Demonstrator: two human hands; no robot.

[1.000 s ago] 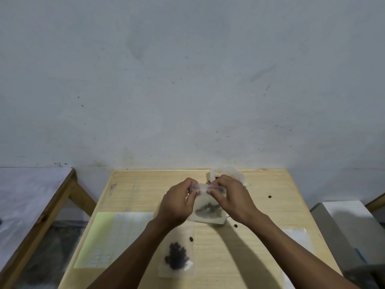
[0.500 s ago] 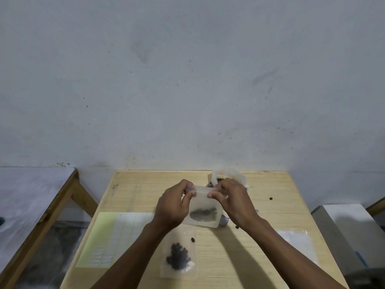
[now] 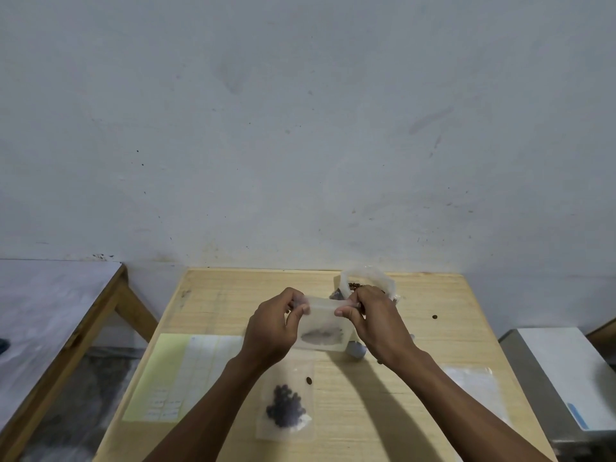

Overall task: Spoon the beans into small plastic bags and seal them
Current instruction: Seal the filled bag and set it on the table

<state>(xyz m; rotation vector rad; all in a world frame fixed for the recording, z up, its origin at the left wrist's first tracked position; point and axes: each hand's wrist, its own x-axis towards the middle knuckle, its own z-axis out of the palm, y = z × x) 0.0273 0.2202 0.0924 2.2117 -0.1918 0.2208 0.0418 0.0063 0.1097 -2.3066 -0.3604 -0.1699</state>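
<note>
There is just the one camera, worn on the person's head, looking forward and down over the wooden surface from close above (the pale wall fills the upper half of its view).

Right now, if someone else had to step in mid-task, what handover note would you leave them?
Left hand: pinches the left top corner of the small bag, held above the table.
Right hand: pinches the right top corner of the same bag.
The bag holds a little heap of beans at its bottom; whether its top strip is pressed closed yet cannot be told.
Done: one filled bag lies flat near the front edge.
Supply: the large open bag of beans stands at the back, behind the right hand.
Left: finish sealing the held bag and set it down. Loose beans lie scattered.
</note>
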